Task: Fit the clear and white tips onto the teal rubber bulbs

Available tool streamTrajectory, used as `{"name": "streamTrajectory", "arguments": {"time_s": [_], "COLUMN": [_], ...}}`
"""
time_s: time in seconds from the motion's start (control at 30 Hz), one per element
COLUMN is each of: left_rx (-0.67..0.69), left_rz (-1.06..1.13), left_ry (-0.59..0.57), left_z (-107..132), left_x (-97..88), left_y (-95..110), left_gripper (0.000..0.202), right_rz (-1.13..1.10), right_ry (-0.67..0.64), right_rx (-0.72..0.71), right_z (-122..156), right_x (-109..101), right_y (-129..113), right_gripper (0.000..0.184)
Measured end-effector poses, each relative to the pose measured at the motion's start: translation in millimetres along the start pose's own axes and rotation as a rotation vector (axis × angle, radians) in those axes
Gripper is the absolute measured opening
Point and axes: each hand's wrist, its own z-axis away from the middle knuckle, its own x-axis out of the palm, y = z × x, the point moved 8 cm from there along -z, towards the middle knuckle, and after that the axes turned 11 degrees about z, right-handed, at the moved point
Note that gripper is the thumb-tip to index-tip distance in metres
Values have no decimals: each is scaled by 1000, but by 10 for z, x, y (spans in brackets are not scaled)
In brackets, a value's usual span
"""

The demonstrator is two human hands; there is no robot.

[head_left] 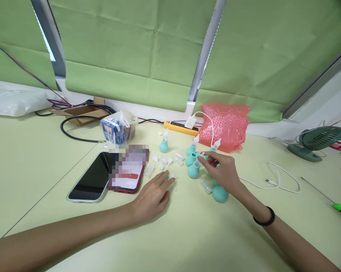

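Observation:
My left hand [153, 196] lies low on the pale green table [187, 234], its fingertips closed on a small clear plastic tip [172, 176]. More clear tips [163, 161] lie scattered just beyond it. My right hand [222, 172] pinches a clear tip over the mouth of a teal rubber bulb [193, 170]. Other teal bulbs cluster around that hand, one [219, 193] under my wrist and one [164, 146] standing apart with its tip fitted.
Two phones [92, 179] lie left of my left hand. A wrapped blue packet [118, 130], a cardboard box [79, 112], black cables, a yellow power strip [181, 127] and pink bubble wrap [225, 126] sit behind. A white cable [275, 179], fan [317, 141] and green-handled tool [340, 207] lie right.

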Motion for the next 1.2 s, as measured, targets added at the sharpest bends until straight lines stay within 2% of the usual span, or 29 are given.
{"name": "streamTrajectory", "arguments": {"time_s": [0.1,0.2,0.27,0.33,0.37,0.47,0.53,0.63,0.83,1.1,1.2], "left_rx": [10,24,38,39,34,18,13,12,29,102,119], "left_rz": [22,69,104,143,165,239,276,300,346,382,390], "left_ry": [28,72,86,96,101,130,143,154,210,236,231], "left_z": [2,0,-7,-17,-22,-29,-29,-25,-17,0,-1], "left_x": [-14,-59,-81,-98,-105,-130,-140,-150,-208,-266,-271], "left_y": [-18,-10,8,17,15,-7,-19,-22,3,82,103], "left_gripper": [40,39,39,38,37,34,32,29,23,20,20], "right_rz": [99,206,271,329,357,433,465,501,591,627,613], "right_ry": [-2,113,232,257,204,-117,-305,-459,-596,-703,-713], "right_rx": [27,14,-75,-251,-358,-595,-636,-621,-540,-500,-509], "right_z": [-16,-10,24,75,104,214,277,321,359,425,432], "right_x": [-68,-243,-385,-436,-405,-170,-26,125,299,389,400], "right_y": [-10,-51,-156,-336,-439,-651,-684,-647,-492,-438,-453], "right_gripper": [31,31,19,21,25,27,23,17,6,5,10]}}
